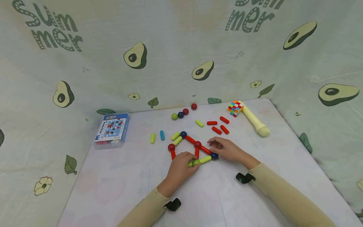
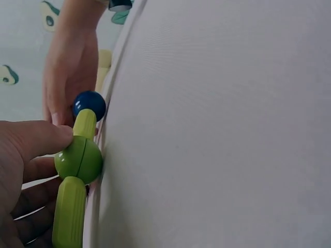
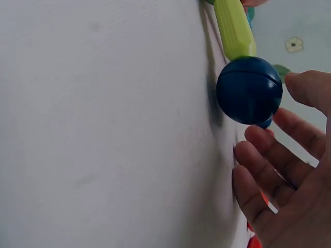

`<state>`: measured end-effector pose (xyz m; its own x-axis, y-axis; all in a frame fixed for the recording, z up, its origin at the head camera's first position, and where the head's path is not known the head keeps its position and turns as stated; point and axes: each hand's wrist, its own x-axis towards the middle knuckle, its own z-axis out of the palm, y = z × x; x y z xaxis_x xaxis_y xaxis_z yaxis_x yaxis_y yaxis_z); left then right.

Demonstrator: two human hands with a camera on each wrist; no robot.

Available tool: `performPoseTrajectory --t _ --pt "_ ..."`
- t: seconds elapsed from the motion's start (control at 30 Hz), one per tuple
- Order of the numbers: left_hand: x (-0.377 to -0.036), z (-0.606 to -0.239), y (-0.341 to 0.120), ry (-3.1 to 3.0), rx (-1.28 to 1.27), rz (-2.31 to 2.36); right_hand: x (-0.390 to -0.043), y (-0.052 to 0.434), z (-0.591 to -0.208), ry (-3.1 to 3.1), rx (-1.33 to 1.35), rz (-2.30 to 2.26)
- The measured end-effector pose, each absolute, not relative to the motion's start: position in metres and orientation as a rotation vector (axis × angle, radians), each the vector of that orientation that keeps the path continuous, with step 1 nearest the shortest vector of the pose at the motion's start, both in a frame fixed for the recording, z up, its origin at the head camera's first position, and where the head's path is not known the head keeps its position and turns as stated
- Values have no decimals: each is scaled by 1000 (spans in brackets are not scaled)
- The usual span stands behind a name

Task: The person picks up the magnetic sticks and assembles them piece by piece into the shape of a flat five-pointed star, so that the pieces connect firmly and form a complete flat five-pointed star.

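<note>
Ball-and-rod figure [image 1: 205, 149] lay on the bench [image 1: 210, 195] between both hands, and it seemed to be partly built. As far as I could judge, its right part was already a closed loop: red rods led from the middle red ball [image 1: 197, 144] to the right blue ball [image 1: 214, 156] and down to the green ball [image 1: 196, 162], and a yellow-green rod [image 1: 205, 159] joined these last two. A further red rod ran up to the upper blue ball [image 1: 183, 135], from which the next rod [image 1: 177, 141] continued to the left red ball [image 1: 171, 147]. One more rod [image 1: 175, 136] lay just beside it; I could not tell whether it was attached. Below the left red ball the line went behind the left hand [image 1: 180, 168], so the closing of this side could not be confirmed.

The grip of the left hand was pinching the green ball. The grip of the right hand [image 1: 227, 149] was loosely spread just beside the right blue ball and seemed not to hold it.

Left unused, in my judgement, were four loose red rods [image 1: 211, 123], two loose yellow-green rods [image 1: 199, 123], a light blue rod [image 1: 162, 135] and four loose balls [image 1: 185, 111] behind the figure.
</note>
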<state>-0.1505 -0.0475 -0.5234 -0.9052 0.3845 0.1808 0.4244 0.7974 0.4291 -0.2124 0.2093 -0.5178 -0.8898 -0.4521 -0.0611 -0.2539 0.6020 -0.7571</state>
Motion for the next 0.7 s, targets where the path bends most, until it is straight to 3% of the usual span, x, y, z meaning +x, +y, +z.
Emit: performPoseTrajectory --t 0.37,0.7 --pt "-146 -525 -55 -2859 -797 -856 -231 187 -519 2520 -724 -1132" --pt "-144 -515 -65 -2899 -800 -486 -220 185 -514 2621 -652 -1032"
